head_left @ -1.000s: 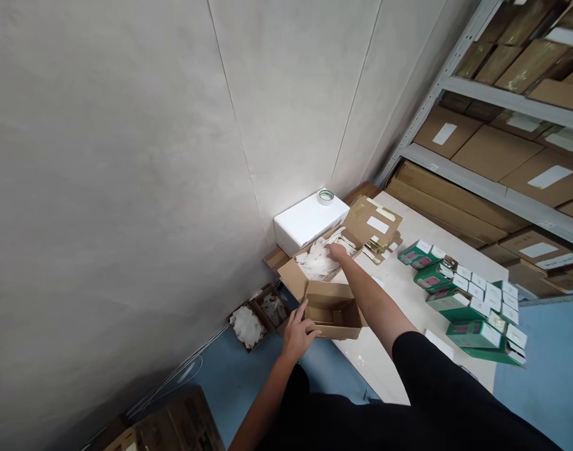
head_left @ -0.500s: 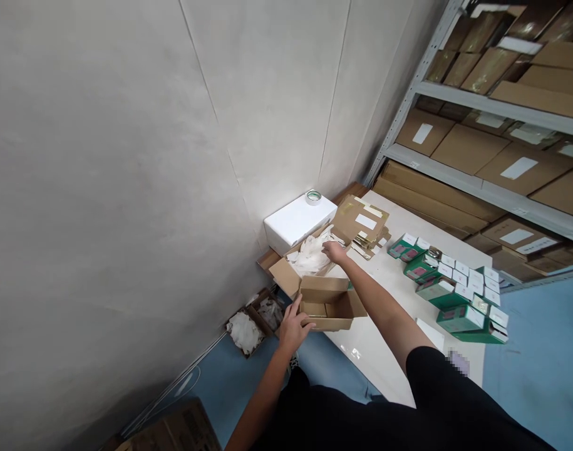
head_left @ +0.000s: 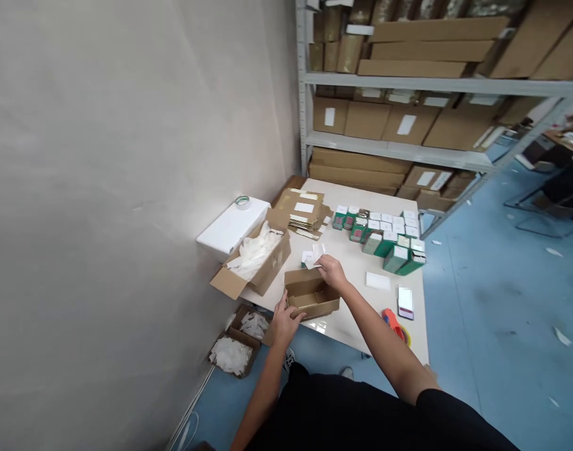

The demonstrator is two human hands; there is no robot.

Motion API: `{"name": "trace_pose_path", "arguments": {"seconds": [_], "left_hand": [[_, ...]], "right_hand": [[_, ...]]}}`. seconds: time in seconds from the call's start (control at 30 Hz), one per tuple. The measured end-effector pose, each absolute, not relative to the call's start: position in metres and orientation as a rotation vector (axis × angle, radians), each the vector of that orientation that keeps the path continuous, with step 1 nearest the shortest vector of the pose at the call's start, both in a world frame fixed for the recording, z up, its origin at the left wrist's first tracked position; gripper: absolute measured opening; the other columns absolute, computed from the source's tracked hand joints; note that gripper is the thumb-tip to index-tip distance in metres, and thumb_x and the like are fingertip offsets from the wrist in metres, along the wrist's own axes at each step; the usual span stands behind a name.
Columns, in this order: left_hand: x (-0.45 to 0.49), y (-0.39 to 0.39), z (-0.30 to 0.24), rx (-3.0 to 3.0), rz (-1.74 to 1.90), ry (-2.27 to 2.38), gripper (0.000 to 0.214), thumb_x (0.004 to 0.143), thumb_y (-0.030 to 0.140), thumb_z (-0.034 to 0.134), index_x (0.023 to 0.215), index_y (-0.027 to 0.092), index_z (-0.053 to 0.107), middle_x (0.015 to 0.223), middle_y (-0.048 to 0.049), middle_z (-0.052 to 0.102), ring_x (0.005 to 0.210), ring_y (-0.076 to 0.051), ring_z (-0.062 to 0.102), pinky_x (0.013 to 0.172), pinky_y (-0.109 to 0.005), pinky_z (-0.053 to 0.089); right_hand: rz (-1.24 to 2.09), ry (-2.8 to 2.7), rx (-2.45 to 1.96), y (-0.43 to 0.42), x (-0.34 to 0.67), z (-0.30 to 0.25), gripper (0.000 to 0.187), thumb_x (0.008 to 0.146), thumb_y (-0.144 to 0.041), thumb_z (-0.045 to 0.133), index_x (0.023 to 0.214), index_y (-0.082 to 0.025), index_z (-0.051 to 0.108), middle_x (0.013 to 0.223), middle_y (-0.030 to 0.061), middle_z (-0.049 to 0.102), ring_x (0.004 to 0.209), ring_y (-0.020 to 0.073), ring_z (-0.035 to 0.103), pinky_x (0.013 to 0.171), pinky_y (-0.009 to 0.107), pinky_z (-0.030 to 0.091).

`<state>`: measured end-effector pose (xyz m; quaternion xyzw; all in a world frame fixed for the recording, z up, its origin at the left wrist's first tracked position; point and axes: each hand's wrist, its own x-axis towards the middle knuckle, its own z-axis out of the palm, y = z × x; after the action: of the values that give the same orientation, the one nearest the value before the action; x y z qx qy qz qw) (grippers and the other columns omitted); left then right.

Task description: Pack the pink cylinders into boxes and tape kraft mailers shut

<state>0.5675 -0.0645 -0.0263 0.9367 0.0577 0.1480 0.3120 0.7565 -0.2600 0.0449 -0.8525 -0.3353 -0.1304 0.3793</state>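
Note:
An open small cardboard box point(head_left: 309, 305) sits at the table's near edge, its inside bare to the bottom. My left hand point(head_left: 285, 321) grips this box at its near left corner, thumb along the near wall. Over the far right wall, my right hand point(head_left: 332, 270) is closed on a piece of white paper point(head_left: 317, 252). Just behind that paper a small green-and-white carton point(head_left: 307, 259) partly shows. To the left, a larger open cardboard box point(head_left: 273, 266) holds crumpled white paper filler point(head_left: 255, 250).
Flattened cardboard point(head_left: 301, 210), green cartons point(head_left: 392, 238), a phone point(head_left: 405, 303) and an orange tape dispenser point(head_left: 392, 322) lie on the white table point(head_left: 352, 313). A white box point(head_left: 234, 222) carries a tape roll point(head_left: 242, 201). Paper-filled boxes point(head_left: 230, 356) stand on the floor; shelving point(head_left: 389, 145) rises behind.
My right hand has come away from the paper filler with a piece of white paper, over to the small box. My left hand stays on that box. The view has turned right.

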Motion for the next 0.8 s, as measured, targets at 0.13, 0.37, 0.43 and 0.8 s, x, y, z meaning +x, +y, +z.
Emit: {"name": "trace_pose_path", "arguments": {"seconds": [0.13, 0.37, 0.43, 0.8], "left_hand": [[0.587, -0.12, -0.032, 2.407, 0.333, 0.032, 0.009, 0.076, 0.028, 0.084, 0.08, 0.024, 0.076, 0.161, -0.0067, 0.046, 0.13, -0.033, 0.061, 0.106, -0.048, 0.056], [0.616, -0.192, -0.052, 2.254, 0.176, -0.06, 0.008, 0.076, 0.024, 0.082, 0.079, 0.021, 0.076, 0.168, -0.0061, 0.037, 0.137, -0.034, 0.057, 0.108, -0.045, 0.055], [0.621, -0.202, -0.058, 2.233, 0.118, -0.065, 0.008, 0.076, 0.024, 0.083, 0.082, 0.02, 0.078, 0.168, -0.0072, 0.035, 0.138, -0.034, 0.056, 0.111, -0.046, 0.053], [0.666, -0.192, -0.086, 2.24, -0.042, -0.086, 0.013, 0.077, 0.027, 0.08, 0.089, 0.022, 0.081, 0.162, -0.0092, 0.046, 0.145, -0.033, 0.049, 0.119, -0.046, 0.044]], "right_hand": [[-0.304, -0.588, -2.246, -0.327, 0.705, 0.022, 0.018, 0.09, -0.011, 0.06, 0.089, -0.024, 0.073, 0.089, 0.0071, 0.069, 0.096, 0.0253, 0.062, 0.086, 0.036, 0.052], [0.22, -0.402, -2.277, -0.405, 0.642, -0.021, 0.071, 0.074, -0.046, 0.087, 0.139, -0.03, 0.065, 0.16, 0.0109, 0.047, 0.134, 0.0358, 0.058, 0.106, 0.046, 0.052], [0.208, -0.321, -2.247, -0.422, 0.634, -0.024, 0.066, 0.078, -0.044, 0.084, 0.14, -0.031, 0.065, 0.161, 0.0097, 0.046, 0.137, 0.0356, 0.056, 0.11, 0.047, 0.05], [-0.107, -0.028, -2.153, -0.425, 0.65, -0.017, 0.042, 0.092, -0.034, 0.061, 0.132, -0.025, 0.07, 0.139, 0.0106, 0.066, 0.133, 0.0291, 0.059, 0.117, 0.049, 0.044]]}}
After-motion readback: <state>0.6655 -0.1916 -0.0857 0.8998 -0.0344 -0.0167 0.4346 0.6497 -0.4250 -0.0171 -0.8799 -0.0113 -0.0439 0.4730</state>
